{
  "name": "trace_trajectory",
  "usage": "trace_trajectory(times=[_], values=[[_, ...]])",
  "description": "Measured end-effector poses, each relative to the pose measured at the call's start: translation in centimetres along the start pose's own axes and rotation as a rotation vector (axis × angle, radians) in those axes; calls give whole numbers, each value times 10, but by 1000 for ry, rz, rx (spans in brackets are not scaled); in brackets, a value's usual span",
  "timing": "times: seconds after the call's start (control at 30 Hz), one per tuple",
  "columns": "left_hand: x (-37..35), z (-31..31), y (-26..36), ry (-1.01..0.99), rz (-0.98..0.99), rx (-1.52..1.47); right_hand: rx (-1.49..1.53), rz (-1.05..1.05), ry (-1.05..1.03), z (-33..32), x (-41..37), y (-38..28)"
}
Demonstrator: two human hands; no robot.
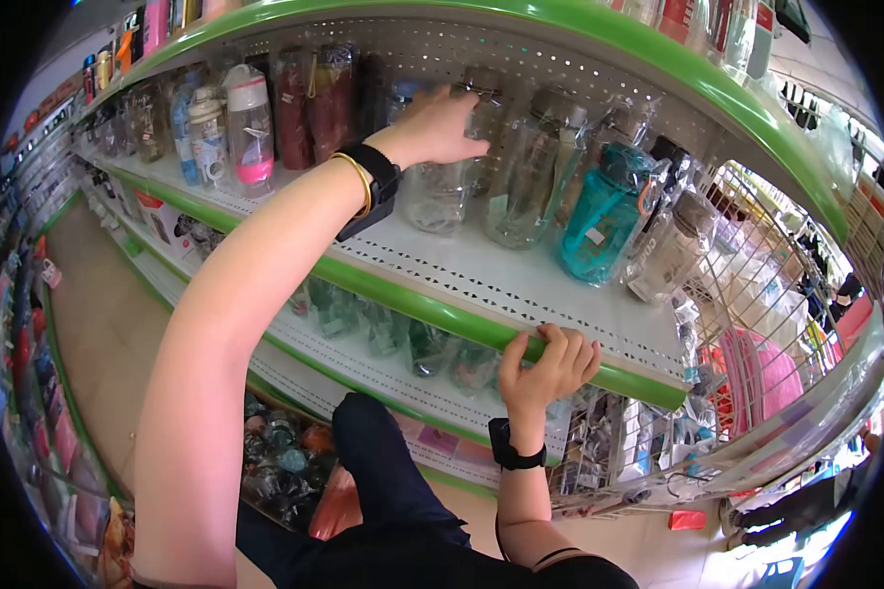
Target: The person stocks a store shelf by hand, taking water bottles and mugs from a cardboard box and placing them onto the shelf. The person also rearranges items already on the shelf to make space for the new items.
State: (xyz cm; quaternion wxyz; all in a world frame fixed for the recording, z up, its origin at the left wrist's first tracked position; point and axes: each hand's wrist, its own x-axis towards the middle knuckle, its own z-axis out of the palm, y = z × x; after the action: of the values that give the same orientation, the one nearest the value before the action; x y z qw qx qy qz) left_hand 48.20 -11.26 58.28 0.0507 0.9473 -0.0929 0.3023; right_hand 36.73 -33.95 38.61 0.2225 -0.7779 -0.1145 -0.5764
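Observation:
My left hand [432, 130] reaches over the shelf, fingers stretched towards the back and thumb apart. It is above a clear bottle [437, 201], beside a dark-lidded bottle [483, 83] behind; whether it touches either is hard to see. My right hand [548, 371] is curled over the green front edge [619, 381] of the same shelf. To the right of my left hand stand a tall clear bottle [525, 187] in plastic wrap, a teal bottle [599, 221] and a clear printed bottle [673, 250]. Left of it are dark red bottles [332, 103] and a white-lidded bottle with a pink base [250, 128].
A green-edged shelf [560, 15] runs overhead, and lower shelves hold wrapped glassware [427, 348]. A wire rack [746, 236] with a pink item [761, 368] adjoins on the right. The aisle floor [93, 294] lies left. Another person's legs [796, 506] show at lower right.

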Motion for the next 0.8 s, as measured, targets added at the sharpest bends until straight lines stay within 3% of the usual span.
trace_trajectory(times=[0.13,0.23,0.3,0.37,0.43,0.6,0.73,0.8], values=[[-22,-12,-2,45,-68,-21,11,4,5,1,-1,0],[-48,-15,-9,179,74,-64,2,-7,19,-1,0,-1],[-74,-18,-15,408,241,-161,-7,-1,20,-2,1,-4],[-106,-21,-19,442,244,-204,-8,-8,18,-2,2,-3],[-136,-31,-22,646,318,-81,-9,-12,21,-3,3,-3],[-248,-76,-26,1055,113,-88,-12,-40,21,-3,3,-2],[-366,-68,-41,1131,-44,-95,-39,-30,19,-2,3,-3],[-428,-41,-48,1066,-460,47,-117,-59,53,4,1,2]])
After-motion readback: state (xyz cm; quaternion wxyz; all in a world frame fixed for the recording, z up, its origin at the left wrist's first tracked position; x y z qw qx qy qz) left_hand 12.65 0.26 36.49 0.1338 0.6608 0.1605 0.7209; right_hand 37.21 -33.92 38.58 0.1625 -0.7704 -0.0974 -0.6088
